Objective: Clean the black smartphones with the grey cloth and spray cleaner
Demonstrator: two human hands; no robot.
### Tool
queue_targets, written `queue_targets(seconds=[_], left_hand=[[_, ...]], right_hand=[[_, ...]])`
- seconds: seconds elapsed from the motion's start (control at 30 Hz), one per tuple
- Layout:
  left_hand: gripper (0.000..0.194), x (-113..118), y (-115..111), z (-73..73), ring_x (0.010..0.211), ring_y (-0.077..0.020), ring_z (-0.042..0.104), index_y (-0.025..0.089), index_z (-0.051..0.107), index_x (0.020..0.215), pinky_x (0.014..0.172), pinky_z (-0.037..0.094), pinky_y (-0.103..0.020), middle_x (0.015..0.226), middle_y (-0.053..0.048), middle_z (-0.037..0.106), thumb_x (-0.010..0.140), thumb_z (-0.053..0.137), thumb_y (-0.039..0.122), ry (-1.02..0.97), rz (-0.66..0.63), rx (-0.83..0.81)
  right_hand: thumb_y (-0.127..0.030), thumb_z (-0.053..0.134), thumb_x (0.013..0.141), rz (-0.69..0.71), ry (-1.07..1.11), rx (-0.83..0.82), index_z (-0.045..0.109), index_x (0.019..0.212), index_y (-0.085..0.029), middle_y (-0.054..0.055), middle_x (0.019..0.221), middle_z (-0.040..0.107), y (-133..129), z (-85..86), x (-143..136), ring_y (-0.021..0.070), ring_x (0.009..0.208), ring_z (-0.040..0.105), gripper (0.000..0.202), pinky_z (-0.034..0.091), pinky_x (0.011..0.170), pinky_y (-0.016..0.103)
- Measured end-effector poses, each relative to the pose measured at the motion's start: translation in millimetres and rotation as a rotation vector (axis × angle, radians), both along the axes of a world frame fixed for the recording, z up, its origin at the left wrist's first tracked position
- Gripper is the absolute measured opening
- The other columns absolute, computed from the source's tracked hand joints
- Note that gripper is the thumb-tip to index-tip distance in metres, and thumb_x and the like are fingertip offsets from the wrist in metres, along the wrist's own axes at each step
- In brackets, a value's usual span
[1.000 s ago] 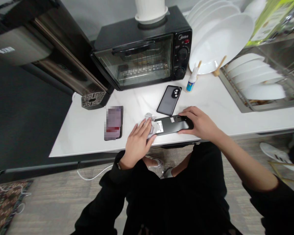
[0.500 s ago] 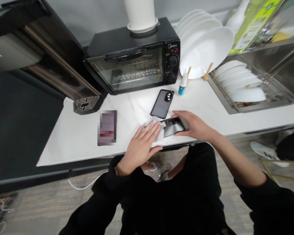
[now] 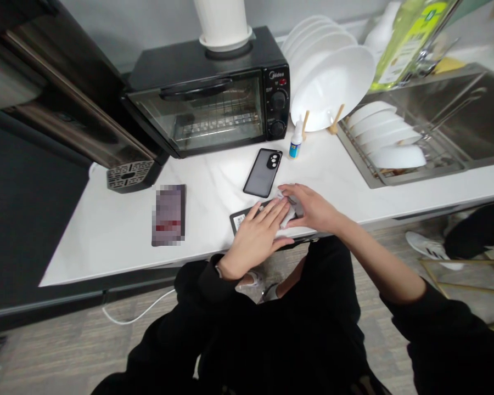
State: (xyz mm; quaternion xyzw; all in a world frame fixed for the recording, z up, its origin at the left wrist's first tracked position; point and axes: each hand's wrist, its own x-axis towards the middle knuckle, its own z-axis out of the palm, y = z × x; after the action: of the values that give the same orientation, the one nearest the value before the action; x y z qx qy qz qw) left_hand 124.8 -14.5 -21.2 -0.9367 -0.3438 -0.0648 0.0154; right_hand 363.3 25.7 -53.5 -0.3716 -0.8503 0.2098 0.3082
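Note:
A dark phone (image 3: pixel 234 216) lies back up near the counter's front edge, with a white label at its left end. My left hand (image 3: pixel 257 233) lies across it, fingers stretched out, holding a white wipe (image 3: pixel 288 220) pressed against the phone's back. My right hand (image 3: pixel 315 211) grips the phone's right end between thumb and fingers. Both hands nearly meet, and they hide much of the phone and part of the wipe. Just beyond them is a dark-rimmed phone case (image 3: pixel 260 178), and behind it stands a small white spray bottle (image 3: pixel 295 144) with a blue label.
A pixelated dark flat item (image 3: pixel 168 215) lies left on the white counter (image 3: pixel 119 225). Behind are a toaster oven (image 3: pixel 214 109), a tall dark machine (image 3: pixel 129 174) and racked white plates (image 3: pixel 329 88). Bowls (image 3: pixel 395 156) stand by the sink at right. Another person's shoe (image 3: pixel 432 251) shows below.
My left hand has slid right along the phone with the wipe, uncovering the phone's labelled left end. My right hand still grips the right end. The view has shifted slightly.

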Motion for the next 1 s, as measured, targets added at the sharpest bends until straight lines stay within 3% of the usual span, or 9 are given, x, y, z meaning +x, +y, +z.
queue_targets(seconds=[0.17, 0.23, 0.37, 0.5, 0.57, 0.67, 0.87, 0.93, 1.0], left_hand=[[0.089, -76.6, -32.2, 6.7, 0.16, -0.0339, 0.037, 0.016, 0.019, 0.173, 0.131, 0.032, -0.052, 0.175, -0.013, 0.032, 0.104, 0.051, 0.062, 0.057, 0.202, 0.018], [0.094, -90.7, -46.9, 6.8, 0.161, -0.0348, 0.035, 0.013, 0.016, 0.173, 0.131, 0.033, -0.054, 0.175, -0.015, 0.032, 0.103, 0.051, 0.065, 0.08, 0.205, 0.012], [0.093, -61.6, -51.9, 0.0, 0.163, -0.0317, 0.033, 0.011, 0.023, 0.171, 0.132, 0.03, -0.051, 0.175, -0.014, 0.031, 0.103, 0.046, 0.07, 0.07, 0.108, -0.014], [0.09, 2.8, -23.3, -6.0, 0.165, -0.0268, 0.027, 0.008, 0.028, 0.169, 0.135, 0.025, -0.048, 0.177, -0.012, 0.028, 0.106, 0.036, 0.071, 0.007, 0.06, -0.007], [0.087, 19.2, -10.8, -5.8, 0.165, -0.0261, 0.029, 0.007, 0.032, 0.167, 0.133, 0.029, -0.047, 0.176, -0.012, 0.031, 0.107, 0.034, 0.07, 0.002, 0.069, 0.005], [0.085, 3.4, -9.1, -4.2, 0.164, -0.0269, 0.03, 0.009, 0.03, 0.169, 0.131, 0.033, -0.048, 0.176, -0.011, 0.029, 0.107, 0.035, 0.068, 0.028, 0.112, 0.02], [0.089, -79.7, -53.0, -1.0, 0.162, -0.0331, 0.035, 0.004, 0.026, 0.169, 0.129, 0.035, -0.053, 0.175, -0.016, 0.031, 0.107, 0.038, 0.066, 0.092, 0.318, 0.066], [0.09, -77.6, -63.5, -1.8, 0.163, -0.0326, 0.031, 0.004, 0.028, 0.169, 0.131, 0.032, -0.053, 0.175, -0.015, 0.03, 0.106, 0.037, 0.068, 0.098, 0.287, 0.046], [0.091, -55.4, -62.9, -4.7, 0.164, -0.0311, 0.029, 0.006, 0.031, 0.168, 0.132, 0.029, -0.051, 0.176, -0.012, 0.029, 0.105, 0.036, 0.071, 0.079, 0.224, 0.021]], right_hand=[[-0.062, 0.09, 0.076, 0.003, -0.002, -0.017, 0.04, 0.157, -0.031, 0.011, 0.136, 0.071, -1.2, 6.0, -3.8, 0.0397, 0.133, 0.063, 0.1, 0.05, 0.114, 0.064], [-0.06, 0.09, 0.077, 0.003, -0.001, -0.032, 0.043, 0.155, -0.032, 0.011, 0.137, 0.071, -1.6, 7.8, -4.4, 0.0396, 0.134, 0.062, 0.096, 0.05, 0.115, 0.063], [-0.056, 0.089, 0.079, 0.018, 0.001, -0.01, 0.042, 0.156, -0.03, 0.012, 0.138, 0.07, -1.5, 7.6, -3.8, 0.0398, 0.134, 0.061, 0.094, 0.05, 0.115, 0.063], [-0.038, 0.082, 0.087, 0.031, -0.014, 0.009, 0.043, 0.158, -0.027, 0.014, 0.14, 0.069, -0.3, 2.4, -2.1, 0.039, 0.132, 0.063, 0.082, 0.05, 0.113, 0.063], [-0.035, 0.082, 0.085, 0.005, -0.014, 0.016, 0.044, 0.157, -0.025, 0.016, 0.141, 0.067, 0.1, -0.1, -1.4, 0.0394, 0.129, 0.064, 0.082, 0.052, 0.111, 0.062], [-0.044, 0.087, 0.081, -0.01, -0.007, 0.014, 0.041, 0.159, -0.025, 0.016, 0.138, 0.069, -0.2, -0.4, -1.1, 0.0405, 0.126, 0.065, 0.092, 0.053, 0.109, 0.063], [-0.058, 0.092, 0.076, -0.011, -0.016, -0.025, 0.041, 0.157, -0.031, 0.011, 0.134, 0.071, -2.3, 7.7, -3.9, 0.0404, 0.127, 0.064, 0.1, 0.051, 0.111, 0.064], [-0.058, 0.091, 0.077, -0.01, -0.014, -0.024, 0.042, 0.157, -0.031, 0.011, 0.134, 0.071, -2.5, 8.6, -4.5, 0.0397, 0.127, 0.065, 0.097, 0.052, 0.111, 0.063], [-0.057, 0.09, 0.078, -0.001, -0.01, -0.011, 0.042, 0.157, -0.03, 0.012, 0.133, 0.071, -2.4, 7.7, -4.5, 0.0395, 0.126, 0.065, 0.096, 0.053, 0.11, 0.062]])
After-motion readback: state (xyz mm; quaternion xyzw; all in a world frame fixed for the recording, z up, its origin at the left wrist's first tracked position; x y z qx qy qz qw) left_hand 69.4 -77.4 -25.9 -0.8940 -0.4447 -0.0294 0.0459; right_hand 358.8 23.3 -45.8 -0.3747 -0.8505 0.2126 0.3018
